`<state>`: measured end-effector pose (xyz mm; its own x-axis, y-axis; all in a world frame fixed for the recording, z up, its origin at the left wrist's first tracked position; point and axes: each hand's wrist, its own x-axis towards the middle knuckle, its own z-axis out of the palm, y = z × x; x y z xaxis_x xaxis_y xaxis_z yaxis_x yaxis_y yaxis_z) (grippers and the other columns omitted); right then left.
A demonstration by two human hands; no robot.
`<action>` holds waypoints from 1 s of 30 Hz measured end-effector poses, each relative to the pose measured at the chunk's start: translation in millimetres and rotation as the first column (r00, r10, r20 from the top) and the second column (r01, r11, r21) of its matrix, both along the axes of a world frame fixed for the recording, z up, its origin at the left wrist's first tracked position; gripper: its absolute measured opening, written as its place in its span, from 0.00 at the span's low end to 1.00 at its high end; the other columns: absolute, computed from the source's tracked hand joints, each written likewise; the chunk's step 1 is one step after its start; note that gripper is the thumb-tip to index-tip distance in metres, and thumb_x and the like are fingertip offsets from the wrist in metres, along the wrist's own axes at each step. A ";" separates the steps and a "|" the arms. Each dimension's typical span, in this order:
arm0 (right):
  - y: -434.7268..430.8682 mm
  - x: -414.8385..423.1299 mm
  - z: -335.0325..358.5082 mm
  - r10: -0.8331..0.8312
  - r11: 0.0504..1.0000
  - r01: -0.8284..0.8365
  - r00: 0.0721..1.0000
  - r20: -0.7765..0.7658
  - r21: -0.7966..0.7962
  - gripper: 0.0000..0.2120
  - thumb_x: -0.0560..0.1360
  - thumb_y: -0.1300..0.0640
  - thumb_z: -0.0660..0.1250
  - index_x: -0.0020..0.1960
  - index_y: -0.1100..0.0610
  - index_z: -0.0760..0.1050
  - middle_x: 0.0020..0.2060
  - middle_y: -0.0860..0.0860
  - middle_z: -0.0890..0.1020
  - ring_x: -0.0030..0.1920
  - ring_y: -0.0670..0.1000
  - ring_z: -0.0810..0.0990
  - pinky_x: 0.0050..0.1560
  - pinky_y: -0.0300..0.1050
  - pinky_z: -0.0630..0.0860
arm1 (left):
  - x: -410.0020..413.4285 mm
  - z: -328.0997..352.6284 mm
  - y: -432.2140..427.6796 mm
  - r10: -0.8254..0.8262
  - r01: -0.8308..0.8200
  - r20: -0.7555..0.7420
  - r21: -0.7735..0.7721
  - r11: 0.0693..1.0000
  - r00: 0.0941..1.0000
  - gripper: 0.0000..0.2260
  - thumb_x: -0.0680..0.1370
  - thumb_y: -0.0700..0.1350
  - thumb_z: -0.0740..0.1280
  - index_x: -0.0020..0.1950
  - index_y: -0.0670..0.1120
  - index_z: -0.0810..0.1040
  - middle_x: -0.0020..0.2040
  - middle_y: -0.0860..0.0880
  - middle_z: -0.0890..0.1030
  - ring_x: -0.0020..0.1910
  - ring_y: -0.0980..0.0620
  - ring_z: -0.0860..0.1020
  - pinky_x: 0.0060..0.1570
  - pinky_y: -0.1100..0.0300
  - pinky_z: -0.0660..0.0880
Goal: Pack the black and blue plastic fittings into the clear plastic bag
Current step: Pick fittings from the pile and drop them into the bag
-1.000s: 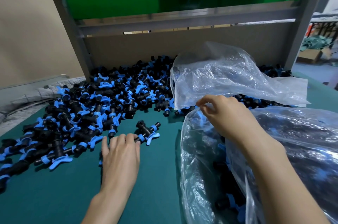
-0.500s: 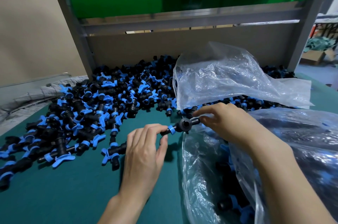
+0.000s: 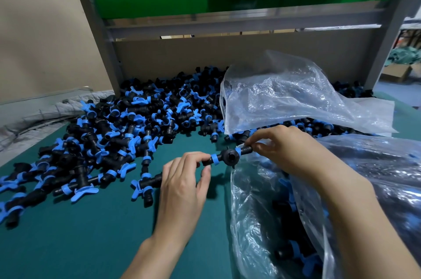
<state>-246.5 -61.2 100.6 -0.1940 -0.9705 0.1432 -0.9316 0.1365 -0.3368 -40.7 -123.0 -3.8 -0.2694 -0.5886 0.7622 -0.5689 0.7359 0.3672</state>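
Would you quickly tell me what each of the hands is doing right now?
Left hand: pinching one end of the black and blue plastic fitting.
Right hand: pinching that fitting's other end.

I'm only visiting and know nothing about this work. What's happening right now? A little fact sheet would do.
Held fitting: black with blue rings, at the bag's mouth
Left hand: pinches its left end
Right hand: pinches its right end
Clear bag: open, lower right, fittings inside
Loose pile: many fittings on the green table
Second bag: crumpled over the pile
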 end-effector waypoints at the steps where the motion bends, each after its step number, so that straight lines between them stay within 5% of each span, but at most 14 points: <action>1: -0.3 -0.5 -0.4 -0.002 1.000 0.002 1.000 -0.001 -0.002 0.08 0.81 0.47 0.62 0.54 0.37 0.79 0.39 0.43 0.82 0.38 0.48 0.80 0.41 0.46 0.79 | -0.1 0.1 0.4 -0.001 0.001 -0.005 0.006 1.000 1.000 0.09 0.78 0.45 0.67 0.56 0.53 0.72 0.49 0.62 0.74 0.48 0.66 0.67 0.53 0.63 0.66; 9: -1.9 -0.7 0.9 -0.033 0.995 0.034 0.999 0.018 -0.091 0.08 0.81 0.46 0.62 0.53 0.38 0.79 0.36 0.44 0.80 0.37 0.49 0.80 0.41 0.48 0.79 | -1.2 0.0 2.5 -0.032 0.037 -0.047 0.102 0.994 0.998 0.10 0.82 0.55 0.57 0.57 0.53 0.74 0.50 0.64 0.74 0.51 0.71 0.65 0.54 0.61 0.67; 15: 0.7 1.0 6.0 -0.019 0.994 0.026 0.998 0.065 -0.102 0.09 0.81 0.46 0.61 0.54 0.39 0.80 0.44 0.46 0.85 0.45 0.51 0.85 0.47 0.51 0.82 | -1.3 2.7 3.3 -0.031 0.038 -0.059 0.123 0.992 0.998 0.15 0.82 0.56 0.55 0.57 0.49 0.77 0.48 0.60 0.76 0.47 0.64 0.66 0.52 0.55 0.72; 19: 6.5 2.1 11.7 0.001 0.983 0.026 0.989 0.146 -0.183 0.09 0.81 0.47 0.61 0.57 0.41 0.80 0.47 0.46 0.85 0.51 0.48 0.82 0.52 0.48 0.79 | 0.9 7.3 10.4 -0.084 0.103 -0.109 0.180 0.978 0.990 0.14 0.82 0.58 0.55 0.58 0.53 0.75 0.49 0.68 0.73 0.51 0.66 0.69 0.54 0.58 0.69; 23: 15.2 1.2 21.2 0.042 0.957 0.035 0.965 0.258 -0.287 0.09 0.81 0.50 0.62 0.54 0.41 0.79 0.26 0.41 0.78 0.28 0.43 0.76 0.29 0.35 0.69 | 3.7 8.8 36.3 -0.195 0.217 -0.115 0.236 0.947 0.974 0.10 0.81 0.61 0.55 0.58 0.63 0.72 0.53 0.65 0.73 0.56 0.58 0.72 0.49 0.56 0.75; 27: 27.1 4.6 31.0 0.069 0.913 0.103 0.915 0.398 -0.395 0.10 0.81 0.51 0.62 0.58 0.43 0.79 0.24 0.41 0.74 0.27 0.42 0.72 0.27 0.33 0.65 | -5.2 12.5 64.6 -0.279 0.278 -0.031 0.247 0.928 0.960 0.12 0.81 0.62 0.56 0.61 0.64 0.73 0.51 0.63 0.72 0.55 0.55 0.72 0.53 0.63 0.67; 30: 28.6 8.3 40.4 0.006 0.921 0.129 0.939 0.344 -0.369 0.12 0.80 0.52 0.62 0.61 0.43 0.77 0.28 0.44 0.73 0.28 0.40 0.73 0.31 0.36 0.68 | -27.4 28.5 82.3 -0.438 0.431 -0.065 0.360 0.827 0.896 0.10 0.80 0.57 0.61 0.59 0.59 0.78 0.50 0.61 0.74 0.55 0.54 0.73 0.56 0.60 0.69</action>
